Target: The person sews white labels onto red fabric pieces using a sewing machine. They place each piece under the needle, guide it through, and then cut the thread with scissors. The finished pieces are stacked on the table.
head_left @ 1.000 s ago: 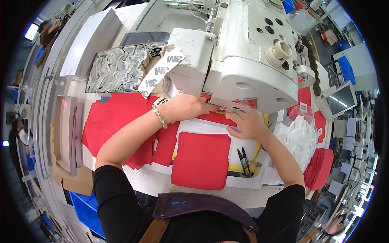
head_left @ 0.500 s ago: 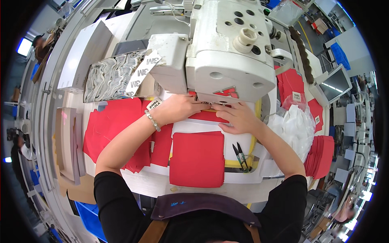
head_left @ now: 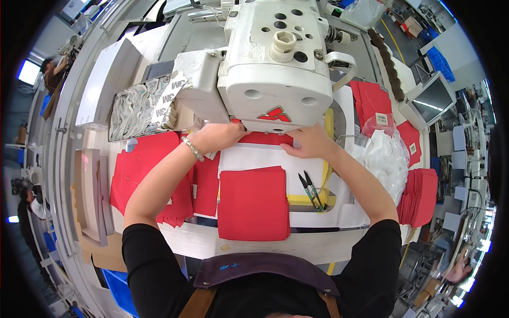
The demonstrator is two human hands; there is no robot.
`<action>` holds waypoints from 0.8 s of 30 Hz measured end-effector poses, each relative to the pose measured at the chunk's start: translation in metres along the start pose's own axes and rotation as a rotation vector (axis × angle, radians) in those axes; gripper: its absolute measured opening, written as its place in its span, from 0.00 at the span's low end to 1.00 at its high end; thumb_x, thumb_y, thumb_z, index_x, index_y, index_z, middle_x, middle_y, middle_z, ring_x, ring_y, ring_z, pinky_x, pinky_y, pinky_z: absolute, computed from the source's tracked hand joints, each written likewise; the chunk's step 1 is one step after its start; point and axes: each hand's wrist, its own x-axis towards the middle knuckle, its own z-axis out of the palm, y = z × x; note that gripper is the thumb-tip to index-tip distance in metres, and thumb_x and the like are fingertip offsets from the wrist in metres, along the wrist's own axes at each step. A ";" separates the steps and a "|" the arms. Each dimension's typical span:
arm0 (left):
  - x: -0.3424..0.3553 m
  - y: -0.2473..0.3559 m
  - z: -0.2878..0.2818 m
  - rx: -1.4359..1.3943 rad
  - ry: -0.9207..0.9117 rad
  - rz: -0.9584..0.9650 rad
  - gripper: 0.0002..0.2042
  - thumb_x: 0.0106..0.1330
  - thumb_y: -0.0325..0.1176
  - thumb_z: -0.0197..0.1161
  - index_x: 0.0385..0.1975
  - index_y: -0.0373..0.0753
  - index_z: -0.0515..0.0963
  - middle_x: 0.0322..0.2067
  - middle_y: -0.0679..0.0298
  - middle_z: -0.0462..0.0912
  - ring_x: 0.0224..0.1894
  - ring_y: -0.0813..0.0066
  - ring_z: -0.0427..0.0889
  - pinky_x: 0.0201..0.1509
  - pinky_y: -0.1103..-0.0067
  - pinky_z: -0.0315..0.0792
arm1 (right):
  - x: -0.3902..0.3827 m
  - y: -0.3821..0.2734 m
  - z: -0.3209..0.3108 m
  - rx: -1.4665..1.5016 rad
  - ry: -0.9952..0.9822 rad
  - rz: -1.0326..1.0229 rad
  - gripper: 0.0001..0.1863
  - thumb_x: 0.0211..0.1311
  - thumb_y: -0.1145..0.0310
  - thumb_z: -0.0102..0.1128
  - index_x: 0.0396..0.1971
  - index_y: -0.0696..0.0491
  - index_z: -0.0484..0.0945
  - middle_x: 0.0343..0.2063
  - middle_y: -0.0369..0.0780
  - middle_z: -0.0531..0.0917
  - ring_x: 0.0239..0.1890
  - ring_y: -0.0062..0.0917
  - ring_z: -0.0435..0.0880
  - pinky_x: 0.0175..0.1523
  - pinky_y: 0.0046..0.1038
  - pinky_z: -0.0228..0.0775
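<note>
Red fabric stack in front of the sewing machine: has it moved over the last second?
No, no clear shift either way: the red fabric stack keeps its lower-left corner near the small tan mark on the table.

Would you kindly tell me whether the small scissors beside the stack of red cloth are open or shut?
Open: the small scissors lie with their two dark blades spread, a gap showing between the tips.

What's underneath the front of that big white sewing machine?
A strip of red fabric shows there, between the left hand and the right hand. The sewing machine head covers whatever lies farther back; that cannot be seen.
</note>
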 end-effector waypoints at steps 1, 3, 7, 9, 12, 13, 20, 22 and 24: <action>0.000 0.002 -0.002 0.030 -0.041 -0.019 0.13 0.73 0.44 0.52 0.49 0.54 0.81 0.28 0.58 0.83 0.28 0.58 0.84 0.30 0.64 0.79 | -0.001 -0.001 0.000 0.001 -0.009 0.007 0.14 0.46 0.60 0.70 0.32 0.50 0.79 0.36 0.37 0.78 0.43 0.31 0.76 0.50 0.35 0.64; 0.001 0.010 -0.010 0.087 -0.119 -0.054 0.13 0.73 0.42 0.52 0.51 0.55 0.81 0.27 0.58 0.83 0.27 0.58 0.84 0.30 0.65 0.78 | -0.003 -0.002 -0.004 -0.016 0.006 0.001 0.14 0.46 0.60 0.70 0.31 0.50 0.78 0.35 0.37 0.78 0.42 0.30 0.76 0.50 0.34 0.65; -0.006 0.007 -0.003 0.098 0.091 0.100 0.14 0.71 0.39 0.53 0.53 0.58 0.80 0.27 0.59 0.82 0.25 0.59 0.83 0.28 0.65 0.78 | -0.003 -0.002 -0.002 -0.040 0.083 -0.036 0.14 0.45 0.61 0.71 0.30 0.50 0.79 0.34 0.35 0.79 0.41 0.29 0.77 0.49 0.33 0.66; -0.007 0.009 -0.006 0.094 0.128 0.123 0.15 0.70 0.38 0.54 0.55 0.59 0.79 0.26 0.59 0.82 0.25 0.59 0.83 0.28 0.66 0.78 | -0.003 -0.001 -0.002 -0.037 0.094 -0.046 0.13 0.45 0.62 0.72 0.30 0.49 0.80 0.34 0.35 0.80 0.41 0.28 0.78 0.50 0.33 0.66; -0.012 0.019 -0.018 0.130 0.077 0.147 0.19 0.67 0.33 0.57 0.59 0.51 0.77 0.39 0.61 0.82 0.35 0.65 0.84 0.36 0.70 0.78 | -0.006 0.003 0.000 -0.039 0.083 -0.048 0.13 0.47 0.62 0.72 0.33 0.49 0.82 0.37 0.34 0.81 0.42 0.27 0.78 0.51 0.34 0.66; -0.015 0.018 -0.017 0.123 0.085 0.137 0.20 0.66 0.32 0.58 0.59 0.49 0.77 0.43 0.61 0.81 0.39 0.65 0.83 0.41 0.68 0.77 | -0.009 0.004 0.002 -0.040 0.072 -0.035 0.14 0.48 0.61 0.71 0.34 0.49 0.82 0.38 0.33 0.82 0.44 0.27 0.78 0.53 0.35 0.65; -0.047 0.017 -0.005 0.264 0.271 0.149 0.22 0.61 0.28 0.60 0.58 0.44 0.75 0.57 0.62 0.75 0.60 0.69 0.73 0.63 0.60 0.64 | -0.017 -0.008 -0.015 -0.079 -0.113 0.122 0.12 0.55 0.59 0.67 0.38 0.46 0.84 0.40 0.30 0.83 0.51 0.25 0.76 0.60 0.44 0.54; -0.053 0.016 0.004 0.280 0.341 0.193 0.23 0.59 0.26 0.60 0.58 0.45 0.75 0.57 0.62 0.74 0.62 0.69 0.71 0.65 0.60 0.62 | -0.023 -0.012 -0.027 -0.131 -0.194 0.126 0.12 0.55 0.61 0.68 0.39 0.46 0.85 0.41 0.28 0.83 0.51 0.23 0.76 0.59 0.45 0.53; -0.055 0.017 0.011 0.286 0.349 0.214 0.24 0.58 0.25 0.60 0.57 0.45 0.75 0.55 0.62 0.75 0.63 0.68 0.69 0.67 0.61 0.60 | -0.029 -0.018 -0.037 -0.177 -0.254 0.133 0.11 0.55 0.62 0.68 0.39 0.45 0.85 0.41 0.27 0.84 0.51 0.22 0.77 0.59 0.46 0.51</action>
